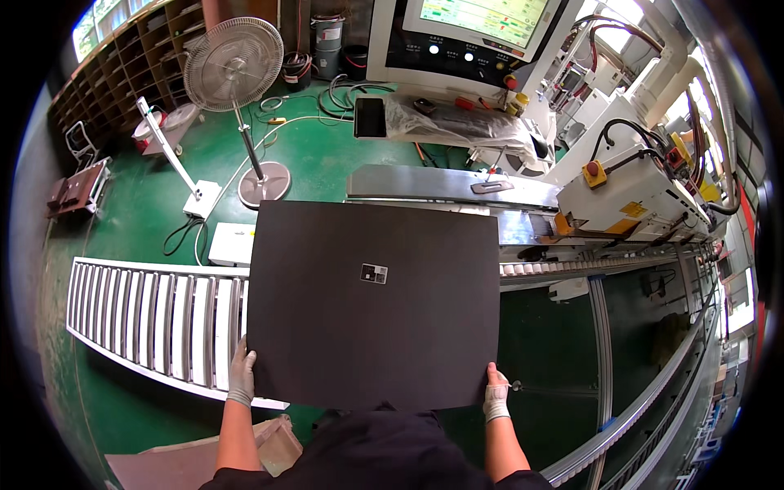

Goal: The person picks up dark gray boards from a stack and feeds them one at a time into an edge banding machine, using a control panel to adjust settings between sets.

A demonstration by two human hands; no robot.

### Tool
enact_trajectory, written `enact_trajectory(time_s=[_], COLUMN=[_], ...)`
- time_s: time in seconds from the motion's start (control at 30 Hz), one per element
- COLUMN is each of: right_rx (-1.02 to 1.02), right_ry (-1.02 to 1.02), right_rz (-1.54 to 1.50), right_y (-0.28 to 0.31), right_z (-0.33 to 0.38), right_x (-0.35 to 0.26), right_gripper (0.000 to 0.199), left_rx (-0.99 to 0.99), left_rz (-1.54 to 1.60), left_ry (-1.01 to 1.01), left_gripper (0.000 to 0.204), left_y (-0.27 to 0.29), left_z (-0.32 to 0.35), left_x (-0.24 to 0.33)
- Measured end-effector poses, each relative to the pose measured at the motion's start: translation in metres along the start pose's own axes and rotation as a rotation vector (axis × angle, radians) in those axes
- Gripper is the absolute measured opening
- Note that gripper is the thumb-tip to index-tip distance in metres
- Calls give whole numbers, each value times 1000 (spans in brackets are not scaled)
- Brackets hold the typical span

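A large dark grey rectangular panel [367, 343] lies flat in front of my body, spanning the middle of the view. A small white and black label [374, 273] is stuck near its centre. My left hand [242, 372], in a light glove, grips the panel's left edge near the close corner, thumb on top. On the opposite edge my right hand [496, 394], gloved too with bare fingertips, holds the close right corner. The fingers beneath the panel are hidden on both sides. Whether the panel's far part rests on the machine's edge, I cannot tell.
A roller conveyor [155, 322] stands at the left, partly under the panel. Behind are a pedestal fan [234, 65], a control console [457, 57] and a metal machine bed [433, 184]. A machine head with a red stop button [629, 192] and curved rails [645, 408] occupy the right.
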State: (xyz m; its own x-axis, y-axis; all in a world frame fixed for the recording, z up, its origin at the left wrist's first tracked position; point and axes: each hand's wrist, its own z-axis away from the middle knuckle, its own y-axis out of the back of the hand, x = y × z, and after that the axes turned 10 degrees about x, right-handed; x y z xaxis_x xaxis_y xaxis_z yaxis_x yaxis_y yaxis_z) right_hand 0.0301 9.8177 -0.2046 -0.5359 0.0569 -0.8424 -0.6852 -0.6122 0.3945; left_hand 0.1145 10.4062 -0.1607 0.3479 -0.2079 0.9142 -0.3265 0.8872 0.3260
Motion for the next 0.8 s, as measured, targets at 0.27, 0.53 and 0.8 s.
enact_trajectory(time_s=[0.27,0.53,0.8], right_rx=[-57,-34,-101], right_ry=[-24,-378,-421], right_rz=[-309,-922,-1126], right_y=[44,74,16], right_z=[-20,-48,-2], right_x=[-55,-75,-67], right_gripper=[37,67,51], left_rx=[-113,88,194], left_rz=[304,449,308], left_ry=[33,230,355], left_gripper=[42,35,32], left_y=[-6,-59,-138], left_z=[32,44,68], left_x=[70,74,103])
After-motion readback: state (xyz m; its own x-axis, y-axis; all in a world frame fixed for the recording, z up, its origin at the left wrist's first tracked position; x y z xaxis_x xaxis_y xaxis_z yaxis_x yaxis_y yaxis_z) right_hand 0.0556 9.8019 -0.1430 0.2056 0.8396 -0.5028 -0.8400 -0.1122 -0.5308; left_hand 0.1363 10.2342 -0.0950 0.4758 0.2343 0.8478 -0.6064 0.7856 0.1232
